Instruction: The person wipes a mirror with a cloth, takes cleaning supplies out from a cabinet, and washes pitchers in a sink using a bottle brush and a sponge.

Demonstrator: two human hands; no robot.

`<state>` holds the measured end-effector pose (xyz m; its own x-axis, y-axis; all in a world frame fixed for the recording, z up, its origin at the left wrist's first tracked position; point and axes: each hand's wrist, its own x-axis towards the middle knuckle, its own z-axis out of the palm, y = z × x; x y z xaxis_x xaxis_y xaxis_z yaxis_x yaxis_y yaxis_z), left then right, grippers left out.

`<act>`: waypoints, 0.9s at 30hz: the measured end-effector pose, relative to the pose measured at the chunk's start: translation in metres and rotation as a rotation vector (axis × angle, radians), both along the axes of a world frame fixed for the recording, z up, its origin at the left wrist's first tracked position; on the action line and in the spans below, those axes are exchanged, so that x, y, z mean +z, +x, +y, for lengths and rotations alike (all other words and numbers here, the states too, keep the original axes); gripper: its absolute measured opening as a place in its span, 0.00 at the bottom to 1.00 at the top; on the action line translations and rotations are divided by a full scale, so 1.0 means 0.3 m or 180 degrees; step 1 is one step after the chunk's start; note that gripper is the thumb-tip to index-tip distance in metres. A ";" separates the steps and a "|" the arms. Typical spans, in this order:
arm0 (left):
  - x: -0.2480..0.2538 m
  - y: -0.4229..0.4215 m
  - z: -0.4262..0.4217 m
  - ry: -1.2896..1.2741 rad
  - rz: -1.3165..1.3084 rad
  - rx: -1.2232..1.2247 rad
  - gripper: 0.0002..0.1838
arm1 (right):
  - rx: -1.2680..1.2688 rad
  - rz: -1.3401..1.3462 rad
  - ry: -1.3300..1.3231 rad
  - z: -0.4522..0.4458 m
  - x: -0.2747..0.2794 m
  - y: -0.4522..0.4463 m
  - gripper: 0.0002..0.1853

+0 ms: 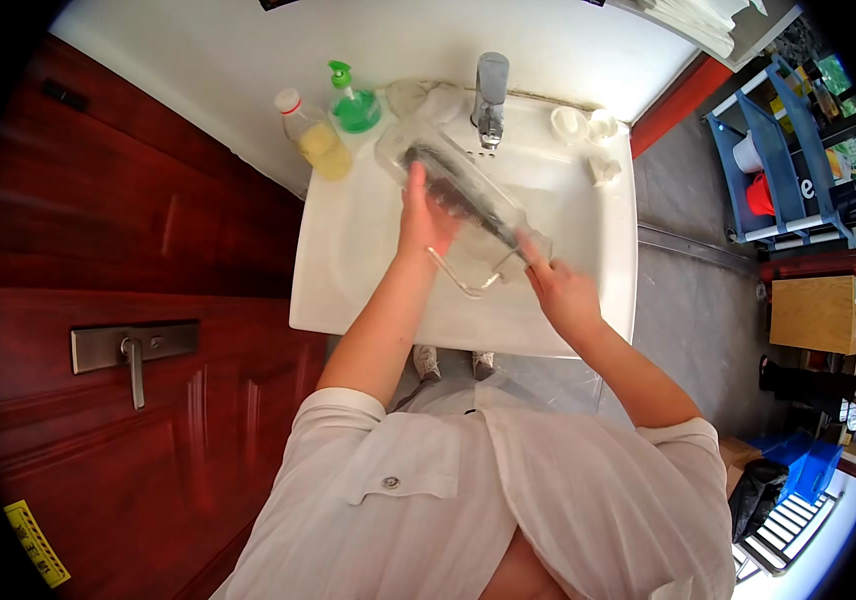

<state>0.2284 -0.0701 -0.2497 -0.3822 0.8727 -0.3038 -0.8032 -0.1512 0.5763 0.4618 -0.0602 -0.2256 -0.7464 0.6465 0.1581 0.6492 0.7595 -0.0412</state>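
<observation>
Over the white sink (343, 275), I see a long clear plastic container (488, 185) held at a slant. A dark, long shape (453, 190) shows along or inside it; blur hides its exact kind. My left hand (426, 220) is closed around the container's near side, thumb up along it. At the lower right end, my right hand (560, 292) is closed, its fingers at the container's narrow end and the dark shape's tip. Which of the two it grips is hard to make out. A bent wire handle (473, 290) hangs below, between my hands.
Behind the container stands a chrome faucet (491, 95). A green pump bottle (355, 105) and a bottle of yellowish liquid (318, 140) occupy the sink's left corner. Small white pieces (573, 125) lie at the right rim. A red door (148, 430) is on the left, a blue cart (783, 150) far right.
</observation>
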 end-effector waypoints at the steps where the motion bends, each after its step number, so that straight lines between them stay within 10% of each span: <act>1: 0.015 -0.007 -0.002 0.0195 -0.0014 0.0080 0.36 | 0.0229 0.0716 -0.1014 -0.017 -0.014 0.028 0.34; 3: 0.042 -0.021 -0.020 -0.0229 -0.0335 0.0378 0.36 | 0.0485 0.1418 -0.2045 -0.029 0.028 0.040 0.29; 5: 0.048 -0.017 -0.036 -0.0251 -0.0144 0.0252 0.38 | -0.0937 0.1231 -0.6033 -0.038 0.169 0.034 0.23; 6: 0.043 0.007 -0.036 -0.0002 -0.0232 0.0090 0.40 | -0.0843 0.1661 -0.6449 -0.043 0.168 0.020 0.25; 27: 0.093 -0.069 -0.062 -0.0136 0.0378 0.0193 0.46 | -0.0890 0.1020 -0.5776 -0.106 0.196 0.193 0.24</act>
<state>0.2079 -0.0888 -0.2218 -0.4693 0.8342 -0.2896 -0.7190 -0.1706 0.6737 0.5196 -0.0919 -0.1668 -0.6871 0.2483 -0.6828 0.5363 -0.4608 -0.7072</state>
